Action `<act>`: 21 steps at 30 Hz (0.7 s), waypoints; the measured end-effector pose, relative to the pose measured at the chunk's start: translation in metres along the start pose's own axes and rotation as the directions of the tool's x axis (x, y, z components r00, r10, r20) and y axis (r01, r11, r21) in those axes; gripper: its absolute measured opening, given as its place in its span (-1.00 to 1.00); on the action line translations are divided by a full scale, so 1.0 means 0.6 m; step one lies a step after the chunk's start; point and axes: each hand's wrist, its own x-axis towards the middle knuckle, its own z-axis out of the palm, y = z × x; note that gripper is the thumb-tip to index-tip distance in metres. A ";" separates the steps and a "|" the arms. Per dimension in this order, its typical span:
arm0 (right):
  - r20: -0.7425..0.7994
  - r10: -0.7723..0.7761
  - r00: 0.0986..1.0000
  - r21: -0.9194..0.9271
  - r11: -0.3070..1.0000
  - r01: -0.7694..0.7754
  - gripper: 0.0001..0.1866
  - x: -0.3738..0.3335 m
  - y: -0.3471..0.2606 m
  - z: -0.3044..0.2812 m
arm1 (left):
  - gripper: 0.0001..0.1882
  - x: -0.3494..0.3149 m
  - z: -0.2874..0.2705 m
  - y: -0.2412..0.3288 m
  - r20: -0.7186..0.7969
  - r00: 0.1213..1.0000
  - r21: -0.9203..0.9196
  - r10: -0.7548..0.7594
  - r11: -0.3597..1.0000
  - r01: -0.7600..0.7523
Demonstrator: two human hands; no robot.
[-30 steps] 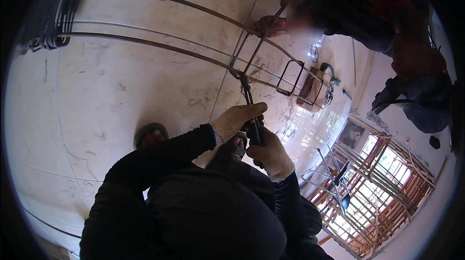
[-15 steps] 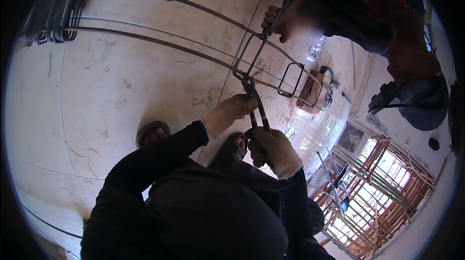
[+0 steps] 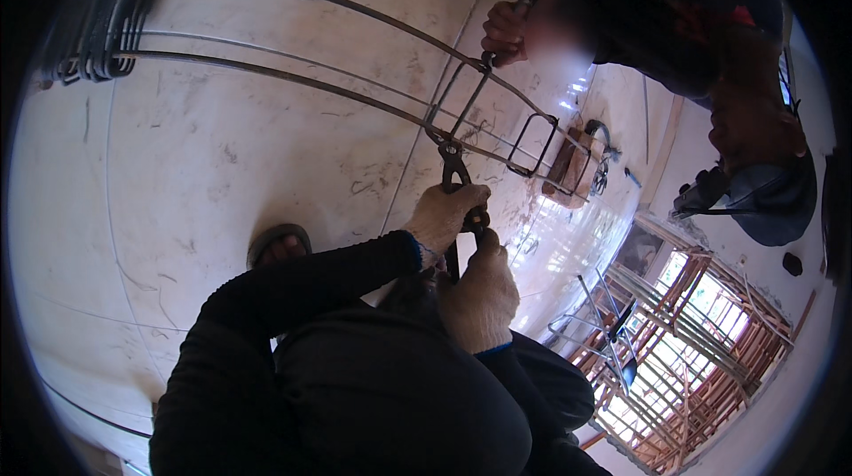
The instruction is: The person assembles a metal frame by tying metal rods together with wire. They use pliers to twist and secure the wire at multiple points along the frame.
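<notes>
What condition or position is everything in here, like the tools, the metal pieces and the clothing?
Stirrup bundle: bunched at the left
Steel bars: running lengthwise, side by side
Middle stirrup: set crosswise on the bars
Pincers: jaws at the middle stirrup's near corner, bite unclear
Left grip: gloved, closed on the pincers
Right grip: gloved, closed on the pincers
Wooden block: under the bars' right-hand ends
Sandal: worn
Cap: worn
</notes>
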 end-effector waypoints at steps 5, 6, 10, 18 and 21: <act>0.224 0.064 0.972 0.154 0.983 -0.100 -0.43 0.021 0.006 -0.014 | -0.38 -0.006 -0.066 0.031 0.175 0.983 0.185 -0.058 0.982 0.025; 0.285 0.057 0.957 0.188 0.975 -0.115 -0.45 0.026 0.014 -0.025 | -0.33 -0.008 -0.087 0.043 0.253 0.963 0.144 -0.095 0.988 0.060; 0.621 -0.195 0.759 0.687 0.601 -0.408 -0.63 0.061 0.080 -0.030 | -0.15 -0.009 -0.121 0.059 0.427 0.897 0.098 -0.118 0.992 0.084; 0.224 0.046 0.974 0.155 0.985 -0.082 -0.64 0.019 -0.002 0.007 | -0.10 0.017 -0.094 0.018 0.537 0.843 -0.128 -0.031 0.985 0.118; 0.237 -0.041 0.971 0.363 0.930 -0.049 -0.60 0.033 0.035 0.037 | -0.17 0.030 -0.103 0.003 0.598 0.802 -0.265 0.017 0.948 0.178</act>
